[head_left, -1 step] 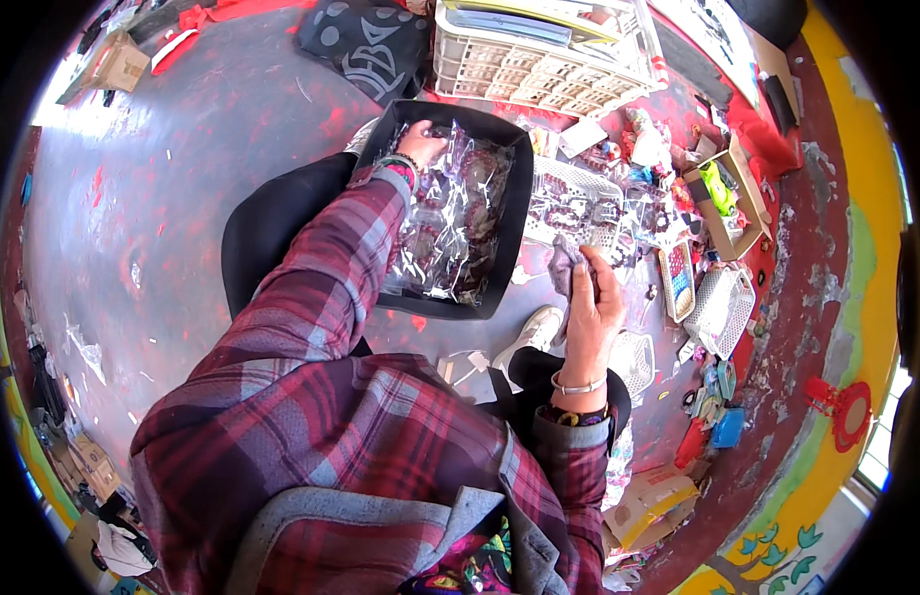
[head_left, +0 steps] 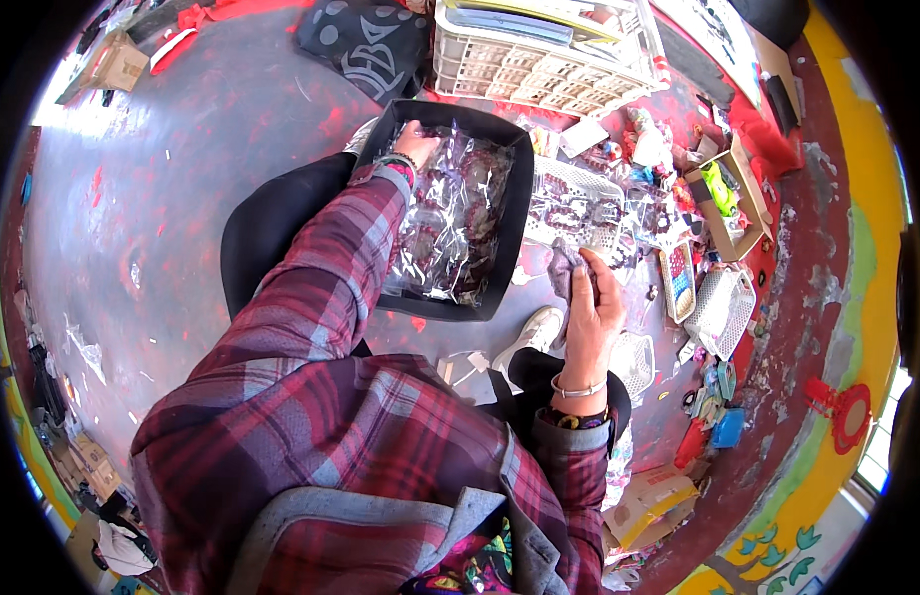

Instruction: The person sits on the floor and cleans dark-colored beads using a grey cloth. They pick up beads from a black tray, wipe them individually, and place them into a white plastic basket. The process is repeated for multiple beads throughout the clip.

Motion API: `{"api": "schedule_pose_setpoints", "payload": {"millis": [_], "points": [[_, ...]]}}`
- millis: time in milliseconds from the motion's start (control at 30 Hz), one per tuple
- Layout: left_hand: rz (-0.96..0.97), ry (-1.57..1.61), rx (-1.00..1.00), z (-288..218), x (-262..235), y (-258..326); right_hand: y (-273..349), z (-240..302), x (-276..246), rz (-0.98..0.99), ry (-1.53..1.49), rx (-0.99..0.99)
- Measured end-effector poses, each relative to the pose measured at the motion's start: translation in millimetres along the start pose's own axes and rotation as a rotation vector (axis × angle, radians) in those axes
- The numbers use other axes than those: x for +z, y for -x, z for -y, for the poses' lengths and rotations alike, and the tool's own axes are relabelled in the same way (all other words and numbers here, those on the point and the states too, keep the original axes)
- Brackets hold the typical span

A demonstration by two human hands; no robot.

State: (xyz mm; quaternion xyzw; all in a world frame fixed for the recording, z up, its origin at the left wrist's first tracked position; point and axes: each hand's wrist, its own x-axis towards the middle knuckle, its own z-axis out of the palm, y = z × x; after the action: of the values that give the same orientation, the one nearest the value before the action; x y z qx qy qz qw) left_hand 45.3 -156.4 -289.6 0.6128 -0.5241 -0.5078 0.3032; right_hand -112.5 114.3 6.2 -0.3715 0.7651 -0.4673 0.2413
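My left hand (head_left: 417, 146) reaches into the far left corner of a black box (head_left: 520, 198). Its fingertips are hidden among the clear plastic packets (head_left: 458, 213) that fill the box, so their grip does not show. Dark, beaded-looking items lie inside the packets, too glossy to make out. To the right of the box, my right hand (head_left: 591, 307) is raised and closed, pinching a crumpled greyish-purple cloth (head_left: 561, 268) between thumb and fingers. Below that hand is a white shoe (head_left: 535, 332) on the floor.
Right of the box, a white basket (head_left: 607, 188) holds more packets amid loose clutter. Farther right stand a cardboard box (head_left: 752, 213) and a white perforated basket (head_left: 723, 309). A large cream crate (head_left: 539, 74) and a dark patterned bag (head_left: 361, 55) sit beyond the black box.
My left hand has shifted slightly left inside the box. My right hand stays in place with the cloth.
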Motion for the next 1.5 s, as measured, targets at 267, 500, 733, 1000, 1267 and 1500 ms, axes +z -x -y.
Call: {"api": "schedule_pose_setpoints", "payload": {"millis": [267,500,733,1000,1267,1500], "points": [[-0.163,-0.025,-0.026,14,5,2,-3,7,3,0.081,-0.166,0.079],[0.393,-0.804,0.28,24,17,20,3,5,-2,0.156,-0.212,0.198],[0.217,-0.885,0.283,36,33,34,5,-2,-9,0.15,-0.14,0.118],[0.167,0.155,0.038,-28,24,44,8,-2,-15,0.078,-0.466,0.166],[1.04,1.17,-0.337,-180,1,174,22,4,-49,-0.142,-0.933,0.198],[1.176,0.985,-0.475,-210,-24,274,63,-2,-35,-0.057,-0.295,-0.409]]}}
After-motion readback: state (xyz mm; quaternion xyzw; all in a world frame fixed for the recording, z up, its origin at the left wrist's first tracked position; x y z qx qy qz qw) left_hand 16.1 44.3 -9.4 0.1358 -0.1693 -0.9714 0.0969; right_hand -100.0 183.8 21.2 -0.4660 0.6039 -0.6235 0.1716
